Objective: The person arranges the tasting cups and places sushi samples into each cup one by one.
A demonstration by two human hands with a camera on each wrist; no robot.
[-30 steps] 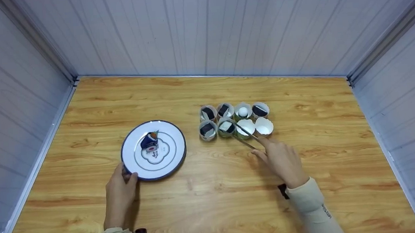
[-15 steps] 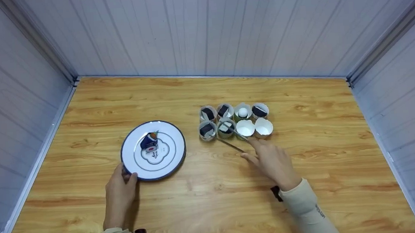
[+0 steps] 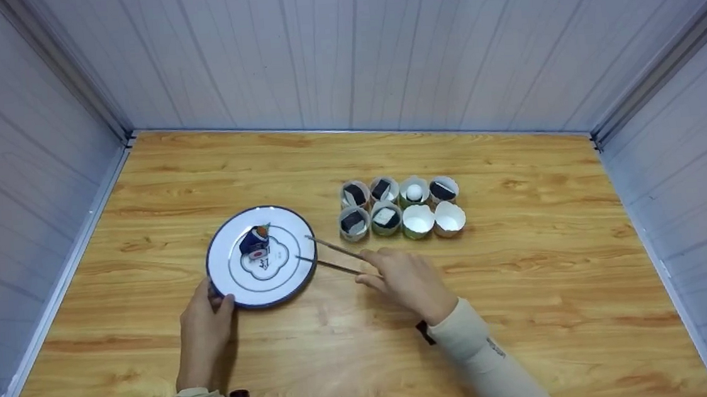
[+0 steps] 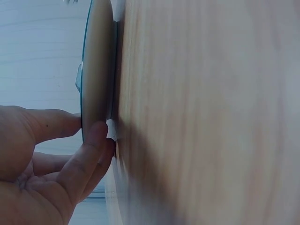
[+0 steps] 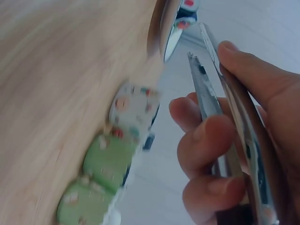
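My left hand [image 3: 204, 324] grips the near-left rim of a white plate with a blue edge [image 3: 253, 291], thumb on top and fingers beneath; the left wrist view shows the plate's underside [image 4: 97, 65]. On the plate lie dark blue pieces [image 3: 252, 239] with orange and white parts, like sushi. In my right hand [image 3: 410, 282] is a pair of metal tweezers [image 3: 337, 266], its two serrated tips spread apart over the plate's right rim. Nothing sits between the tips in the right wrist view, where fingers and thumb wrap the tweezers [image 5: 239, 101].
Right of the plate stand several paper baking cups in two rows. Some hold black-and-white pieces [image 3: 385, 217], one a white ball [image 3: 414, 192]; the two near-right cups [image 3: 449, 216] show bare white insides. Pale panel walls [image 3: 341, 48] enclose the wooden table [image 3: 316, 365].
My right hand has moved left with the tweezers, from the near-row cup, where its black-and-white piece stays, to the plate's right rim. My left hand and the plate have not moved.
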